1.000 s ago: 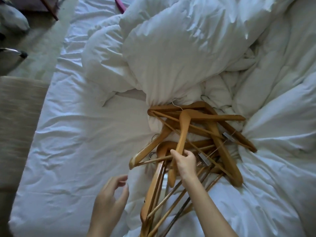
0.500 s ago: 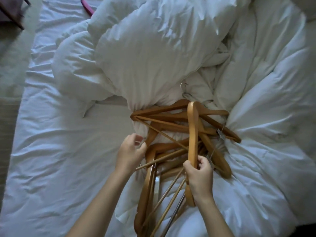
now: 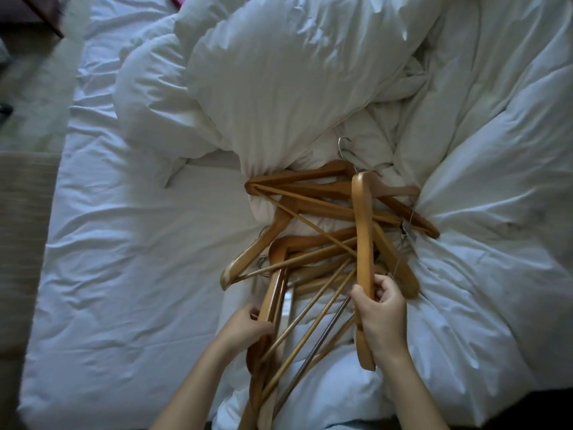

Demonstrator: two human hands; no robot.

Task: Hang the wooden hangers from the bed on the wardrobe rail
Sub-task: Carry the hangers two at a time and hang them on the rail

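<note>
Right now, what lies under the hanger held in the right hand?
Under the held hanger in the right hand lies a tangle of wooden hangers on the white duvet. How many is unclear, since they overlap.

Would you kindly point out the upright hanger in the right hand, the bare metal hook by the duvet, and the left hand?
upright hanger (image 3: 362, 231), head view, on its wooden arm above the grip.
metal hook (image 3: 342, 147), head view, on the curved wire.
left hand (image 3: 245, 325), head view, on the back of the hand.
</note>
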